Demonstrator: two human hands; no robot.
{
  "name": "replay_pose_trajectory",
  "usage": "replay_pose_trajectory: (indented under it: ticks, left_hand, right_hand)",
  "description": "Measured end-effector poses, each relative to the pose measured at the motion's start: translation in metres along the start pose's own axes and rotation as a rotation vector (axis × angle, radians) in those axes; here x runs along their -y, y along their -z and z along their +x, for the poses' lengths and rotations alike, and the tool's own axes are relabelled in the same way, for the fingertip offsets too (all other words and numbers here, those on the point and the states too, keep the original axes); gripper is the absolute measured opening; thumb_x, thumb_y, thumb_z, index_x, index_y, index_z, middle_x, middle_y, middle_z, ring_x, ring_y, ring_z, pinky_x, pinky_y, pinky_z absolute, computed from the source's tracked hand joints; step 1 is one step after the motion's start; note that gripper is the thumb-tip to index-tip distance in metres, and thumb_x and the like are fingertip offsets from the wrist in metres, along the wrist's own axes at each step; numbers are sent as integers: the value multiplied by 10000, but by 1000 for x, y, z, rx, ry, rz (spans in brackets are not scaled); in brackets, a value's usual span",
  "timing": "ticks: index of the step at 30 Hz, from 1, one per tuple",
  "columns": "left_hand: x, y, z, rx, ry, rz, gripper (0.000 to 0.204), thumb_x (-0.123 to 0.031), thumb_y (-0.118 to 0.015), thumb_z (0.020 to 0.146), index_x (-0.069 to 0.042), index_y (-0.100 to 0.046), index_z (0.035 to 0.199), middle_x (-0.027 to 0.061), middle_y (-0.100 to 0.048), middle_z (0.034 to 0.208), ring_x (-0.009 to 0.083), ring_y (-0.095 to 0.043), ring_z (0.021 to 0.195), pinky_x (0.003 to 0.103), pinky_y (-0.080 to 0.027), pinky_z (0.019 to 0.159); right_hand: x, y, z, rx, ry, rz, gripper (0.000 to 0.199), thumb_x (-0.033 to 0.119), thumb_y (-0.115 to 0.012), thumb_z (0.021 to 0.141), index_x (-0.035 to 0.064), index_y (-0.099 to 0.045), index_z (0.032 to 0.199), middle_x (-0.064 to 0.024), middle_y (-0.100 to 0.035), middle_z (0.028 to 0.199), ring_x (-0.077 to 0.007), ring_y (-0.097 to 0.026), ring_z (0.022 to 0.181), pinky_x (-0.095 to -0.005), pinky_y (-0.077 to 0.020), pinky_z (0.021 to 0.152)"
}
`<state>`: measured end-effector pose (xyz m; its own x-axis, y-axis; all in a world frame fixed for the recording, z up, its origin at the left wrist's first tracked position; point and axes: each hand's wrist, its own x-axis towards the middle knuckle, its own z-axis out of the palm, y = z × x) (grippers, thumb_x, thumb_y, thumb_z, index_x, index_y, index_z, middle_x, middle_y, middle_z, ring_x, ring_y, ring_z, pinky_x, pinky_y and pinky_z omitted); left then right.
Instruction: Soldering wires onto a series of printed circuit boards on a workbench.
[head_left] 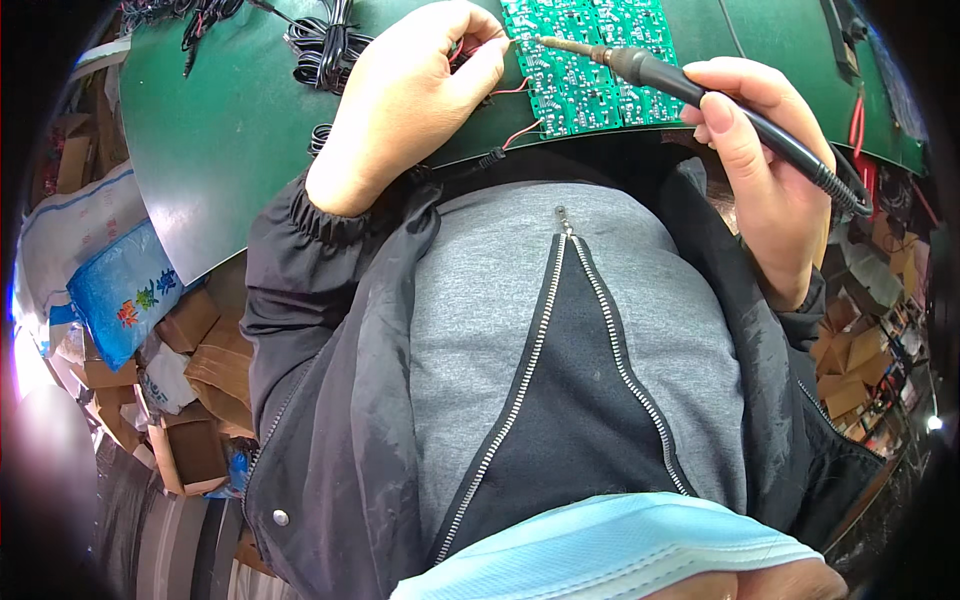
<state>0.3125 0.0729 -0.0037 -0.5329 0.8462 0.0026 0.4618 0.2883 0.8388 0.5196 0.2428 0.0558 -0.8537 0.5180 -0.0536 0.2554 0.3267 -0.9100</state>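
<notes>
A green circuit board (590, 70) lies at the near edge of the green work table (230, 120). My right hand (760, 170) grips a black soldering iron (700, 95) whose metal tip touches the board's left edge. My left hand (410, 100) rests on the table beside the board, fingers pinching a thin red wire (512, 88) at the spot where the tip lands. More red leads run from the board's lower left corner.
Coiled black cables (325, 45) lie on the table behind my left hand. Cardboard boxes (190, 390) and a blue plastic bag (125, 290) crowd the floor at left. More boxes (850, 370) sit at right. My dark jacket and grey top fill the middle.
</notes>
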Motion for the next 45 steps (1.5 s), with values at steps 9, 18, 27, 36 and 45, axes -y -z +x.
replay_pose_trajectory:
  ticks: [9,18,27,36,45]
  left_hand:
    - [6,-4,2,-12,-11,63,105,-94,-697,918,-4,-666,965,115,-654,808,201,-632,685,308,-513,651]
    - [9,-6,1,-36,-35,62,101,-92,-696,912,-6,-663,953,125,-657,809,218,-649,689,318,-525,658]
    - [9,-6,3,-53,-58,82,106,-97,-695,904,-8,-662,952,138,-665,818,234,-665,701,325,-532,661]
    - [24,-8,2,-46,-196,155,149,-142,-702,927,-9,-664,981,116,-659,857,239,-658,765,339,-532,722]
    - [10,-8,-1,-54,-236,20,155,-178,-704,964,-41,-692,1037,71,-597,804,181,-563,654,306,-478,626]
  right_hand:
    - [0,-2,9,11,24,-3,207,97,-653,1018,-32,-685,1177,-55,-698,1012,-86,-634,884,-215,-505,803]
    - [6,-1,13,72,76,-52,196,78,-660,1011,-37,-682,1168,-46,-692,996,-72,-622,871,-202,-486,787]
    - [9,-2,17,-26,193,-134,199,76,-666,1003,-40,-688,1163,-60,-708,983,-89,-642,845,-204,-498,769]
    - [2,13,39,-183,254,-102,233,135,-676,1008,-37,-702,1164,-71,-719,945,-87,-642,839,-210,-501,753]
    - [-13,11,156,-171,258,94,209,0,-652,952,13,-658,1160,-55,-672,979,-130,-615,875,-266,-497,781]
